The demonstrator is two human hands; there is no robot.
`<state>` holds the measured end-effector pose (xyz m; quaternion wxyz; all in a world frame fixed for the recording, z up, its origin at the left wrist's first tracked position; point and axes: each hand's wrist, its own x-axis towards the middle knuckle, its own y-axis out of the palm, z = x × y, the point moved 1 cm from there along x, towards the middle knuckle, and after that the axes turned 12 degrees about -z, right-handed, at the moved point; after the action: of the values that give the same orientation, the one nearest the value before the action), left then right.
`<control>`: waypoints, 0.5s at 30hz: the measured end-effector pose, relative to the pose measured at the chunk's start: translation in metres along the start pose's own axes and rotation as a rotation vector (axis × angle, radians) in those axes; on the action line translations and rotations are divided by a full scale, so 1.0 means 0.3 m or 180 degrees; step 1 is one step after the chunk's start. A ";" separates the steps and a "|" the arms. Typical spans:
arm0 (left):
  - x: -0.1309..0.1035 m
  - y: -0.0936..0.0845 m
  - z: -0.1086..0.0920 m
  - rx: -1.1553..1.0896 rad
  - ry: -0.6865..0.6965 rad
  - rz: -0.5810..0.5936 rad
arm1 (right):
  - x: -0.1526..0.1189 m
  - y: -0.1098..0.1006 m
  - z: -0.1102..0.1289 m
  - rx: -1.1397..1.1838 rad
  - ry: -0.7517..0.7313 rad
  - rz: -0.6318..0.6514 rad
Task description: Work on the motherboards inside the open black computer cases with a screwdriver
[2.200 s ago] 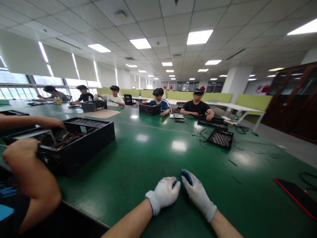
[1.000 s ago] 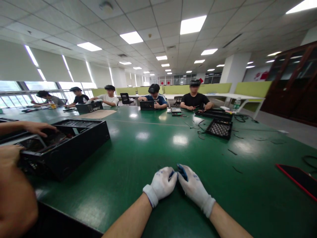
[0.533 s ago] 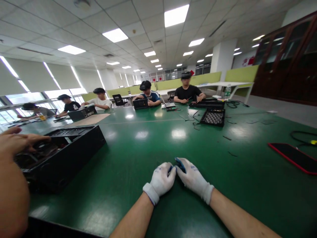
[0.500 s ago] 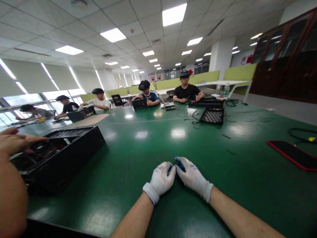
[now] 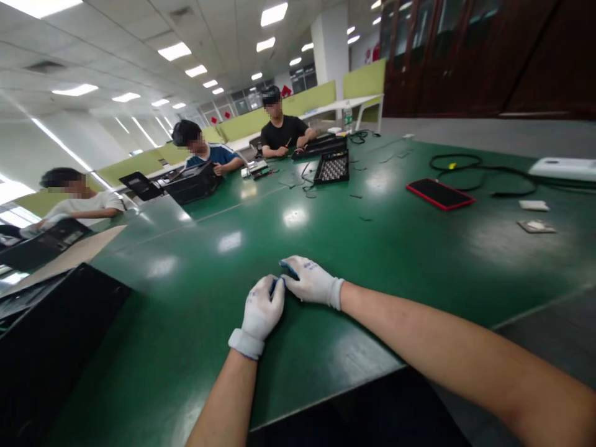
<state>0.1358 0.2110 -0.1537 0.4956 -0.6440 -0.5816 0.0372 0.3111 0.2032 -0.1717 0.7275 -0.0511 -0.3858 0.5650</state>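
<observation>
My left hand and my right hand wear white knit gloves with blue on the palm side. Both lie on the green tabletop, their thumb tips meeting or nearly so. Loosely bent fingers show on each hand, with a small gap between thumb and forefinger. No object is visible in either one. The palms are turned down and partly hidden.
At left stands a black computer case. A red-edged black pad, a black cable, a white power strip and small flat pieces lie at right. Across the table sit several people, near a black tray and other cases.
The view has swung right and tilted, bringing the power strip into sight. A neighbour's arm at the left case has left the frame. My hands keep the same pose.
</observation>
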 end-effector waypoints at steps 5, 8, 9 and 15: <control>0.001 0.003 0.008 0.0029 0.0000 0.0055 | 0.001 0.000 0.004 -0.0018 -0.0028 0.0012; 0.000 0.008 0.015 -0.0005 -0.0005 0.0058 | 0.001 0.001 0.005 -0.0028 -0.0055 -0.0013; -0.001 0.010 0.017 -0.0015 -0.0002 0.0058 | 0.000 0.001 0.004 -0.0033 -0.0062 -0.0021; -0.004 0.021 0.028 -0.0026 -0.0071 0.0078 | 0.001 -0.001 0.005 -0.0126 -0.0066 -0.0038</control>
<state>0.1347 0.2163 -0.1629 0.4860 -0.6527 -0.5793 0.0480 0.3105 0.2026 -0.1703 0.7257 -0.0573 -0.4047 0.5534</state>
